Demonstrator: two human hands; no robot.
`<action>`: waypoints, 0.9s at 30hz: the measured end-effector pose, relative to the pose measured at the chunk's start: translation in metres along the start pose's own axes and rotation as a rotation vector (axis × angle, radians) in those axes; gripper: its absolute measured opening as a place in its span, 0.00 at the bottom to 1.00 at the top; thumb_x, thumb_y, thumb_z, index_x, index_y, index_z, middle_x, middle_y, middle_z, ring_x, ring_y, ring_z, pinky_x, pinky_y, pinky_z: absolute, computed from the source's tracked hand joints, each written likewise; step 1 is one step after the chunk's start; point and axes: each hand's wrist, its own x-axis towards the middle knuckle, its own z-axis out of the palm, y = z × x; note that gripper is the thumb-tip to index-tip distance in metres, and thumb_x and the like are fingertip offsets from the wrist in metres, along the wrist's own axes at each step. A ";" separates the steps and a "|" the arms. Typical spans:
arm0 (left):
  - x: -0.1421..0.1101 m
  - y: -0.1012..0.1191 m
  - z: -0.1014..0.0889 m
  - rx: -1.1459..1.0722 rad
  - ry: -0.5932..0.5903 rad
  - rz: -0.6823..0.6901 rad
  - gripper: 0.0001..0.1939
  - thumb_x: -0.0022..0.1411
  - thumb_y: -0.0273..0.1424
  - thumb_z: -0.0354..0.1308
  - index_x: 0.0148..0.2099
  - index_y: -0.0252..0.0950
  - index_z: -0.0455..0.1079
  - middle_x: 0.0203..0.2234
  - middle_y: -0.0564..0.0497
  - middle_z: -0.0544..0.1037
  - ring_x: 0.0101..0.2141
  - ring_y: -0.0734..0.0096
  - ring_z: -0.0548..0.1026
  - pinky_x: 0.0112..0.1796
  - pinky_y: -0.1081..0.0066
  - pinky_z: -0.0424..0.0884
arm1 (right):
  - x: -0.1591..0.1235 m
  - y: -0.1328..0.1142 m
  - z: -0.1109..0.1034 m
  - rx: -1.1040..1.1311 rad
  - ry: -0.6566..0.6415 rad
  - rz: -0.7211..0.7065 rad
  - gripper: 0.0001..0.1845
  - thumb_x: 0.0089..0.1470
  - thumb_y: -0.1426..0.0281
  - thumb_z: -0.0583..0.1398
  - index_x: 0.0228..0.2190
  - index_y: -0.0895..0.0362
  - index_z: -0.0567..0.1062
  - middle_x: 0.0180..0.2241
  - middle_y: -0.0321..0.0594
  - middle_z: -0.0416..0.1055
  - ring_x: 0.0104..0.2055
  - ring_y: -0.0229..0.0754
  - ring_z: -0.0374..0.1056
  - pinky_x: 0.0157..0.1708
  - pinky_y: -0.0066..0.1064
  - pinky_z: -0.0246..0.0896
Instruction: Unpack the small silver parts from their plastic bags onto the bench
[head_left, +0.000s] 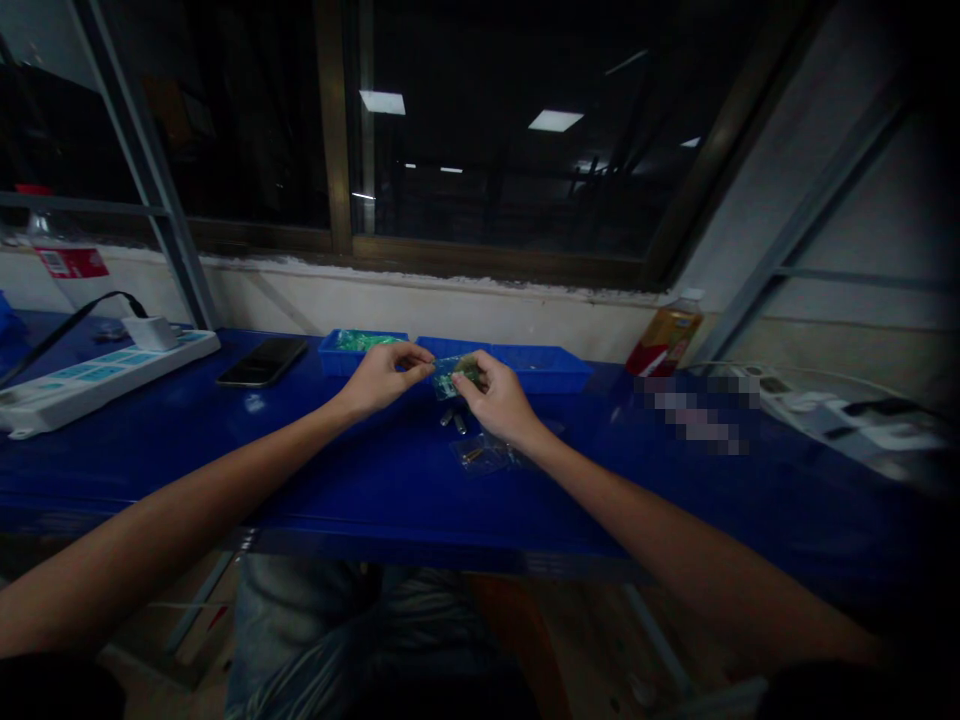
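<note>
Close together, our left hand and right hand meet at a clear packet

From the head view, we look down on a blue counter with both arms stretched over it. Our right hand has its thumb and fingers closed around the right side of the clear packet, which is held up above the counter and shows green and whitish patches. Our left hand has thumb and forefinger nearly together at the packet's left edge; we cannot tell whether they grip it or only meet it.

Just below the packet, two small metal cylinders lie side by side on the counter. Nearer to us is a flat clear pouch with a gold-coloured piece inside, close to our right wrist.

Behind our hands we see a row of blue trays, the left one holding green packets. To the left lie a dark phone and a white power strip with a plug in it; a red-capped bottle stands beyond. On the right, a second bottle stands near the wall, and the whitish items at the far right are too blurred for us to make out.
</note>
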 end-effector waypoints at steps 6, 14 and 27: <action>0.001 -0.001 0.001 0.003 -0.023 0.011 0.09 0.52 0.32 0.58 0.34 0.31 0.72 0.29 0.48 0.76 0.30 0.73 0.71 0.36 0.70 0.65 | -0.001 -0.006 -0.002 -0.146 0.023 -0.068 0.04 0.49 0.68 0.55 0.29 0.56 0.67 0.28 0.39 0.68 0.32 0.39 0.64 0.32 0.33 0.58; 0.000 -0.003 -0.001 0.075 -0.048 0.065 0.10 0.54 0.34 0.56 0.33 0.32 0.72 0.28 0.49 0.76 0.31 0.72 0.71 0.35 0.70 0.65 | -0.003 -0.009 -0.002 -0.190 0.019 -0.097 0.03 0.50 0.69 0.54 0.29 0.56 0.66 0.28 0.38 0.67 0.31 0.39 0.63 0.32 0.32 0.57; -0.003 0.000 0.001 0.092 -0.049 0.077 0.12 0.54 0.36 0.56 0.36 0.32 0.72 0.31 0.49 0.77 0.33 0.70 0.72 0.37 0.69 0.66 | -0.004 -0.013 0.000 -0.301 0.046 -0.177 0.01 0.50 0.73 0.52 0.28 0.56 0.64 0.29 0.40 0.66 0.33 0.40 0.63 0.34 0.33 0.57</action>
